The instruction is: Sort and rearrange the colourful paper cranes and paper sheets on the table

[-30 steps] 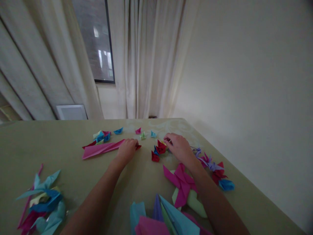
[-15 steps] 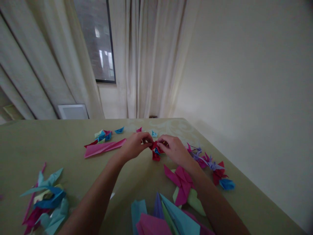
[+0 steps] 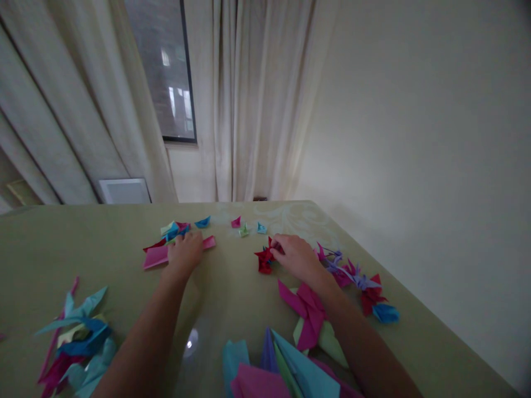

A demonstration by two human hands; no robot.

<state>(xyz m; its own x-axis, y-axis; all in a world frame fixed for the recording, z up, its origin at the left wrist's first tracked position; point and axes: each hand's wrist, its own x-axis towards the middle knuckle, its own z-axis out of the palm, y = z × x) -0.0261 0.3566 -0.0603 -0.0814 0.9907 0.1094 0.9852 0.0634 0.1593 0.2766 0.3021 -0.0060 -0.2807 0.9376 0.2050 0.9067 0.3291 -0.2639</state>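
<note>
My left hand (image 3: 185, 252) lies on the long pink folded paper (image 3: 154, 256) at mid-table; its fingers are curled over the sheet, next to a small cluster of blue, pink and green folded pieces (image 3: 176, 230). My right hand (image 3: 295, 255) rests on the table with its fingers closed on a red folded paper piece (image 3: 264, 260), which has a bit of blue in it.
The olive-green table (image 3: 103, 254) carries more origami: a pink pinwheel (image 3: 307, 313), purple, red and blue shapes (image 3: 365, 287) on the right, a teal and pink heap (image 3: 78, 337) on the left, and paper sheets (image 3: 274, 370) at the near edge. Small pieces (image 3: 244, 226) lie farther back. Curtains and a wall stand behind.
My left hand has let go of the red piece and moved left onto the pink paper. My right hand stays with the red piece, now lower on the table.
</note>
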